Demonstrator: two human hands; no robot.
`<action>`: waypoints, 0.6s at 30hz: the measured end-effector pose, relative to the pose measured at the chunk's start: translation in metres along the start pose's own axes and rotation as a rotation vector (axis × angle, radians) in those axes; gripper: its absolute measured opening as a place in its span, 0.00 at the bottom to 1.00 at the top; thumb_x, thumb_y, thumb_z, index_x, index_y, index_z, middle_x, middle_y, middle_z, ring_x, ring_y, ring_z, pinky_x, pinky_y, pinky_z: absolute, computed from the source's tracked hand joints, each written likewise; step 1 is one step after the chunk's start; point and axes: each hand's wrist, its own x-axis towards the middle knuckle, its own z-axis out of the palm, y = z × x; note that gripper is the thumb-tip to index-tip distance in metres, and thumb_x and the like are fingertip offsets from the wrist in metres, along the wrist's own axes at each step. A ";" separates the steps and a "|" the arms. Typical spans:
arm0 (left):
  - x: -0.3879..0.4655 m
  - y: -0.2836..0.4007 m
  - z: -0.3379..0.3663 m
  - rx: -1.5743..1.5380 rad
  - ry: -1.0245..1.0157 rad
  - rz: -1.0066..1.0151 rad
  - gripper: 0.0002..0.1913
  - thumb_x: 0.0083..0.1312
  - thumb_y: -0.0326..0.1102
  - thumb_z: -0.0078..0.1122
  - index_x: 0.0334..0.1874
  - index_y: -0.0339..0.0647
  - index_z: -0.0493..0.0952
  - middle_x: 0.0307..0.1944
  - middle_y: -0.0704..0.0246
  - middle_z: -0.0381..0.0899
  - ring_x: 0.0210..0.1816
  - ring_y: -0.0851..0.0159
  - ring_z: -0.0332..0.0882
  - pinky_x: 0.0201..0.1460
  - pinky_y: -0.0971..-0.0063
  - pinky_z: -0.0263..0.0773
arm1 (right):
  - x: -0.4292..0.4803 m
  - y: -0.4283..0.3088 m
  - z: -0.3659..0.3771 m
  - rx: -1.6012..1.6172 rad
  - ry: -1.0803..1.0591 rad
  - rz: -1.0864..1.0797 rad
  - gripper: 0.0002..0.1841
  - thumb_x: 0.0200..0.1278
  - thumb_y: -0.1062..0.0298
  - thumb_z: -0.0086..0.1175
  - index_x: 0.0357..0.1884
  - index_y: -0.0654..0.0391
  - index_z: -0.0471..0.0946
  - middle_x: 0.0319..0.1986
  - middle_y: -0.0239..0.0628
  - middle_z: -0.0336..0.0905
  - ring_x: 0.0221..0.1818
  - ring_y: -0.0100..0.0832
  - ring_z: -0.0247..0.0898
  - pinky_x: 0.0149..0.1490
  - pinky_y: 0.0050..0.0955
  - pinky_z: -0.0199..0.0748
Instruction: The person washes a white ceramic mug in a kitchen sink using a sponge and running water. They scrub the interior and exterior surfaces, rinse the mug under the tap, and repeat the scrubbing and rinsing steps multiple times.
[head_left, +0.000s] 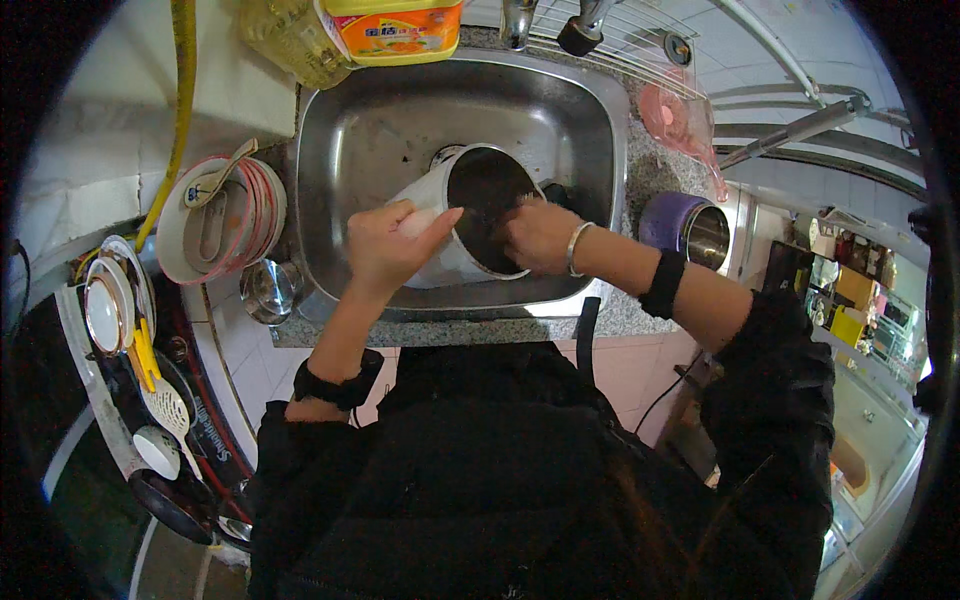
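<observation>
A white cylindrical pot (427, 191) with a dark interior lies tilted in the stainless steel sink (360, 135), its mouth turned up toward me. My left hand (394, 244) grips it on the left side, thumb resting at the rim and fingers wrapped around what looks like a handle. On the other side, my right hand (540, 236) reaches into the mouth with curled fingers. Its fingertips are lost in the dark interior, so whether it holds anything cannot be told. Behind the pot, part of the drain (444, 155) shows.
Left of the sink are stacked bowls (169, 251) with a ceramic spoon (214, 184) and a glass bowl (270, 291). A purple container (664, 221) stands at right. Behind are a yellow detergent bottle (401, 34), a faucet (517, 22) and a wire rack (622, 45).
</observation>
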 end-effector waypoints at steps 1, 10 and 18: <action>0.001 0.002 0.003 0.007 0.006 0.026 0.24 0.50 0.50 0.73 0.13 0.38 0.72 0.10 0.59 0.67 0.11 0.58 0.66 0.17 0.71 0.63 | 0.001 -0.007 -0.001 0.477 -0.019 0.104 0.13 0.55 0.65 0.47 0.34 0.60 0.81 0.37 0.47 0.80 0.43 0.48 0.74 0.54 0.38 0.69; 0.014 0.014 0.015 -0.327 0.080 -0.574 0.26 0.58 0.54 0.65 0.16 0.36 0.74 0.14 0.70 0.73 0.13 0.69 0.66 0.17 0.73 0.61 | -0.018 0.002 -0.039 1.372 1.206 0.252 0.19 0.58 0.70 0.49 0.52 0.60 0.78 0.46 0.45 0.81 0.46 0.40 0.77 0.53 0.29 0.70; 0.030 0.041 0.024 -0.857 0.174 -0.901 0.23 0.65 0.51 0.58 0.16 0.48 0.64 0.12 0.78 0.58 0.11 0.77 0.55 0.12 0.77 0.50 | 0.011 -0.025 0.003 0.546 1.517 0.473 0.21 0.56 0.70 0.56 0.55 0.55 0.76 0.49 0.48 0.77 0.45 0.46 0.71 0.51 0.36 0.66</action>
